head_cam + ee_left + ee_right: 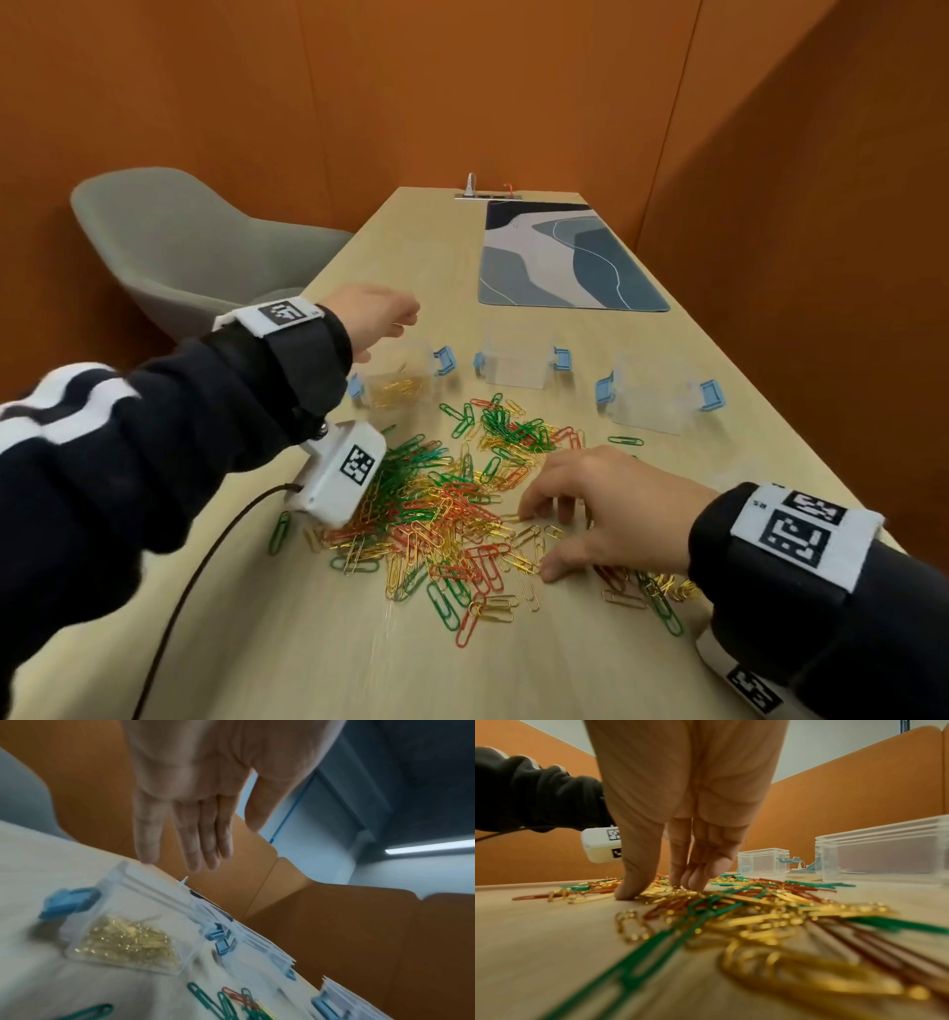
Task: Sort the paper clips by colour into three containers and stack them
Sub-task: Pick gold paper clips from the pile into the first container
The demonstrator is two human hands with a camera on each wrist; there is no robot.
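My right hand (590,506) presses its fingertips on gold clips (518,545) in the mixed pile on the worktop (308,642); my left hand (195,787), fingers straight and empty, hovers over the gold-filled box (123,939). Clips look light, stiff, slippery and tangle-prone: pinch one wire loop.

A long light wooden table (513,668) carries a wide scatter of green, red and gold paper clips (452,514) near its front. Behind the clips stand three clear plastic containers with blue clasps: the left container (395,380) holds gold clips, beside the middle container (518,360) and right container (657,395). A blue patterned mat (565,257) lies at the far end.
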